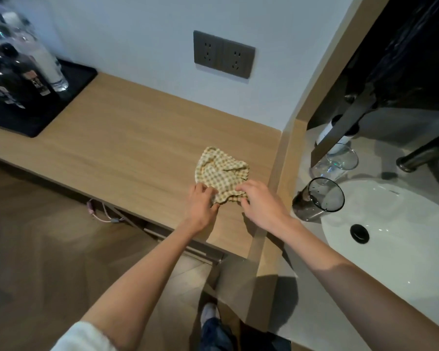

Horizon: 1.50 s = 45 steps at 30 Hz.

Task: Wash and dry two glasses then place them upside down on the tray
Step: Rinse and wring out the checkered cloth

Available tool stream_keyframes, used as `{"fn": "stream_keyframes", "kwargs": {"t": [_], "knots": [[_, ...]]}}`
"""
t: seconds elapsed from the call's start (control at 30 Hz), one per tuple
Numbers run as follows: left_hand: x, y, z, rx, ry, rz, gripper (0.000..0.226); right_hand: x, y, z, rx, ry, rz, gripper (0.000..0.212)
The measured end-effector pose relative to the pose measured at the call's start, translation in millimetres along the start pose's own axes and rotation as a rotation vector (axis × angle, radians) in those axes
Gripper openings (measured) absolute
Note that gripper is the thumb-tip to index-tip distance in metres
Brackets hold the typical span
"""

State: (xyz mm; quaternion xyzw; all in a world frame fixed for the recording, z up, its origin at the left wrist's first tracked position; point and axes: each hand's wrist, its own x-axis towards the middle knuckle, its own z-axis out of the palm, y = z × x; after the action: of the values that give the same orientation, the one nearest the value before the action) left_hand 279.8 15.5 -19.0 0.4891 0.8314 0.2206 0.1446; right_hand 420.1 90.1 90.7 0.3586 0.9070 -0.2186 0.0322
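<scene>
Far left, one black tray holds blurred bottles, cut off by the frame and too unclear to count. On the counter lies one checked cloth; the left hand and right hand each pinch its near edge. Right, beside the sink, stand a near glass and a far glass, the latter partly hidden.

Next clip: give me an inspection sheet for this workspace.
Surface: wooden counter, crumpled cloth on it.
Job's things: dark glass and clear glass stand upright beside the sink; tray at far left.
Clutter: bottles on the tray.
Grips: left hand and right hand both pinch the cloth.
Cables: pink cable hangs under the counter.
Surroundings: wall sockets, tap, wood floor.
</scene>
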Motion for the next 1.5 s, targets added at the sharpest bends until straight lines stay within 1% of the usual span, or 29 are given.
{"fn": "stream_keyframes", "kwargs": {"t": [0.1,0.23,0.33,0.43,0.5,0.53,0.57,0.67,0.7,0.8,0.87,0.93,1.03,1.13,1.2,1.3,1.37,1.43,1.5], "knots": [[0,-5,2,-0.011,0.059,0.02,0.015,-2,1,0,0.015,0.013,-0.002,0.035],[-4,8,-22,-0.155,0.119,0.031,0.009,-12,3,-7,0.051,0.061,-0.013,0.034],[-19,30,-57,-0.259,0.172,0.127,0.005,-26,-1,-11,0.111,0.107,-0.037,0.042],[-45,59,-98,-0.419,0.14,0.246,0.004,-45,-3,-15,0.216,0.17,-0.076,0.056],[-65,79,-120,-0.512,0.114,0.302,0.005,-59,-2,-18,0.325,0.168,-0.1,0.058],[-75,89,-127,-0.548,0.102,0.321,0.005,-67,-2,-20,0.374,0.174,-0.111,0.055],[-84,98,-133,-0.575,0.093,0.335,0.004,-76,0,-21,0.415,0.194,-0.12,0.046],[-105,125,-141,-0.642,0.065,0.365,0.006,-103,7,-25,0.509,0.268,-0.133,0.012],[-110,134,-143,-0.668,0.06,0.375,0.007,-112,10,-27,0.541,0.274,-0.119,0.01],[-119,162,-145,-0.729,0.065,0.384,0.008,-136,26,-44,0.678,0.275,-0.11,0.016],[-121,180,-141,-0.73,0.078,0.369,0.009,-151,40,-60,0.791,0.277,-0.095,0.011],[-121,199,-135,-0.729,0.08,0.361,0.01,-164,58,-79,0.869,0.297,-0.071,0.018],[-121,229,-122,-0.752,0.061,0.342,0.012,-184,91,-104,0.897,0.332,-0.039,0.025],[-120,262,-102,-0.766,0.086,0.3,0.012,-207,128,-127,0.921,0.346,0.002,0.025],[-118,284,-87,-0.764,0.076,0.264,0.012,-222,151,-141,0.99,0.329,0.038,0.023],[-114,314,-65,-0.742,0.065,0.208,0.009,-239,180,-155,1.103,0.23,0.072,0.016],[-115,326,-55,-0.779,0.1,0.158,0.01,-243,194,-158,1.12,0.151,0.078,0.011],[-119,330,-50,-0.884,0.118,0.074,0.011,-241,201,-156,1.099,0.052,0.085,0.012],[-126,324,-48,-0.915,0.162,-0.022,0.012,-234,202,-146,1.049,-0.06,0.096,0.011]]}}
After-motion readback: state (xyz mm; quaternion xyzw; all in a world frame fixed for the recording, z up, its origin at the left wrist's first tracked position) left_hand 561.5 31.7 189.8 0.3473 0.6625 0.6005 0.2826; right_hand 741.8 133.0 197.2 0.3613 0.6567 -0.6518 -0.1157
